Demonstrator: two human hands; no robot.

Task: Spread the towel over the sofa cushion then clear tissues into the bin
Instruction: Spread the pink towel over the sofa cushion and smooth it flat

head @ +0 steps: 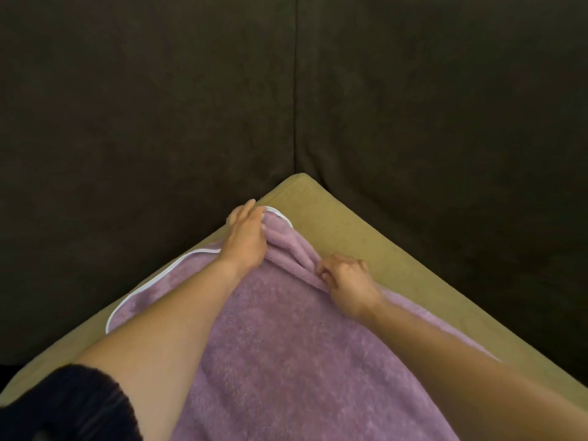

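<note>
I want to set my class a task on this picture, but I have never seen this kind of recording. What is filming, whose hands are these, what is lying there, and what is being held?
There is no machine here. A person wears one wide-angle camera on the head, looking forward and down, so the two bare arms are the wearer's own. A fluffy lilac towel with white edging lies on an olive-tan sofa cushion, with the dark brown sofa back behind. The right hand pinches a bunched fold of the towel with curled fingers. The left hand lies on the towel's far corner; whether it grips or only presses there is unclear. A dark sleeve shows at the lower left.
</note>
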